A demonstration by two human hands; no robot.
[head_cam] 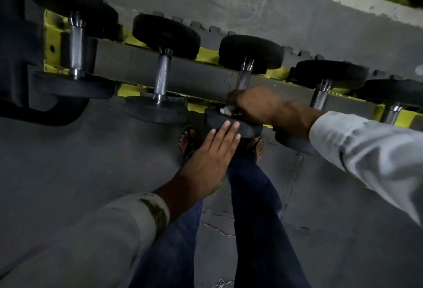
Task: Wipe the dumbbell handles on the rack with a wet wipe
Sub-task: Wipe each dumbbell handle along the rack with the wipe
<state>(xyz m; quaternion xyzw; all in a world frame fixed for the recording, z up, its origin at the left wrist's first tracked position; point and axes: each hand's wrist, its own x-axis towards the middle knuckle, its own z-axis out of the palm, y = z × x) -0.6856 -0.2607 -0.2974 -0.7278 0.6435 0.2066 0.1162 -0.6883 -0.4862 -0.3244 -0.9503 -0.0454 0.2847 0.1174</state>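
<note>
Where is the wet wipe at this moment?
In the head view the wet wipe is right of centre, held in the right hand at the near end of the third dumbbell handle from the left, above the plate the left hand touches.

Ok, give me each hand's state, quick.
Left hand: open, straight fingers touching the dumbbell's near plate.
Right hand: curled round the wet wipe on the dumbbell handle.

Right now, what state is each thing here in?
right hand: grips the wipe round the middle dumbbell handle.
left hand: fingers straight, touching that dumbbell's near end.
wipe: bunched, white, mostly hidden under the right hand.
middle dumbbell: lying across the rack.
other dumbbells: lying on the rack, untouched.
</note>
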